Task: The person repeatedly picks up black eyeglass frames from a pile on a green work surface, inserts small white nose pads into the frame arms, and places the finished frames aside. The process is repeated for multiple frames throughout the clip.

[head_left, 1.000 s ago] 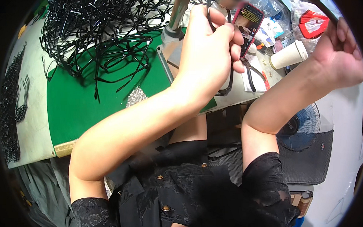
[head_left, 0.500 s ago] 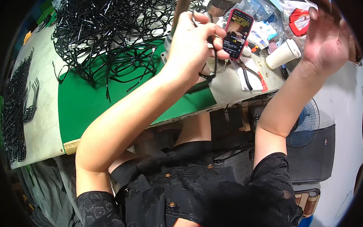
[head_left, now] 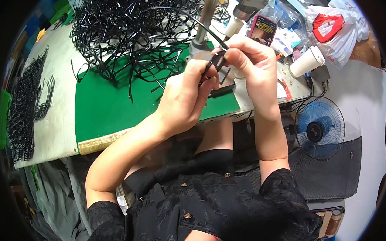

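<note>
Above the front edge of the table, both my hands are closed on one black eyeglass frame (head_left: 217,60). My left hand (head_left: 183,97) pinches its front part between thumb and fingers. With thumb and fingertips, my right hand (head_left: 258,72) grips it near the hinge, where a long thin temple (head_left: 207,29) points up and to the left. My fingers cover much of the frame. Beyond my left hand lies a big tangled heap of black eyeglass frames (head_left: 123,33), partly on a green mat (head_left: 106,111).
A metal post (head_left: 208,15) with a machine head (head_left: 249,7) stands behind my hands. To the right are a phone (head_left: 263,30), a white cup (head_left: 307,61) and plastic bags (head_left: 332,27). Rows of black temples (head_left: 23,114) lie far left. A blue fan (head_left: 320,128) stands below the table.
My right hand has come in from the far right, closing on the eyeglass frame. My left hand has moved lower with it. The view has shifted slightly.
</note>
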`<action>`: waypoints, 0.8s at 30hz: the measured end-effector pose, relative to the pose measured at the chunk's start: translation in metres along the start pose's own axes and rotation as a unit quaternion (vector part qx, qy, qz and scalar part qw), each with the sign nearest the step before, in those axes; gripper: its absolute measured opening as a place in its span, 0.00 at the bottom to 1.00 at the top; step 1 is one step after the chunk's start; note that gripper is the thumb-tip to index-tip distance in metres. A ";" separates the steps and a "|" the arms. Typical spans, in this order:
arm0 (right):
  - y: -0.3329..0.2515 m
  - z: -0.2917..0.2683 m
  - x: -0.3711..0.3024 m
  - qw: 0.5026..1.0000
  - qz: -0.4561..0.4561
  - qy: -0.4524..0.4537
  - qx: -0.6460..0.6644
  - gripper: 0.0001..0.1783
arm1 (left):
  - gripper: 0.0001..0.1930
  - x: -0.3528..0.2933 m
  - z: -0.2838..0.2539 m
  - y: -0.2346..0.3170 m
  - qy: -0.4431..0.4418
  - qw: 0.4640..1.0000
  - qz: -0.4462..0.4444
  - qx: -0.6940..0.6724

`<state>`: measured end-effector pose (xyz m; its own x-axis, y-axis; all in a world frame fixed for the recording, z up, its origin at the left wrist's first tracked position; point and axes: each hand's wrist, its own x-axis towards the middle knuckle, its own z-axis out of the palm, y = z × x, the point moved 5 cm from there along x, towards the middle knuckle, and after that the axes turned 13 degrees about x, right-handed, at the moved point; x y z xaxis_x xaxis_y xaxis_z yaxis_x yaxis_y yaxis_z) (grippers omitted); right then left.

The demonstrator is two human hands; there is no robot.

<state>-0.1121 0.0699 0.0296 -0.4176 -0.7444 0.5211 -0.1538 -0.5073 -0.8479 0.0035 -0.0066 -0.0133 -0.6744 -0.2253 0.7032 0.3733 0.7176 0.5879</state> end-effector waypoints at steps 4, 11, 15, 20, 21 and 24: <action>0.017 0.005 -0.007 0.997 0.022 0.016 0.074 0.06 | 0.15 -0.016 -0.011 -0.005 -0.034 0.997 -0.014 0.075; 0.078 0.010 -0.048 0.980 0.174 -0.083 0.040 0.09 | 0.23 -0.056 -0.078 0.009 -0.122 0.967 -0.115 0.189; 0.113 0.013 -0.088 0.952 0.091 -0.150 -0.250 0.05 | 0.23 -0.068 -0.126 0.027 -0.119 0.903 -0.043 0.411; 0.115 0.029 -0.087 0.942 0.080 -0.170 -0.280 0.04 | 0.19 -0.102 -0.186 0.031 0.097 0.832 -0.076 0.540; 0.116 0.031 -0.086 0.939 0.078 -0.175 -0.286 0.04 | 0.17 -0.112 -0.196 0.024 0.165 0.839 -0.094 0.511; 0.120 0.031 -0.085 0.933 0.035 -0.189 -0.304 0.06 | 0.20 -0.132 -0.213 -0.006 0.295 0.887 -0.140 0.328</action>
<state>-0.0671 0.0593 -0.1132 -0.1182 -0.9249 0.3615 -0.6647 -0.1968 -0.7207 0.2264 -0.1220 -0.0247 -0.1604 -0.6221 0.7663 -0.3371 0.7642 0.5499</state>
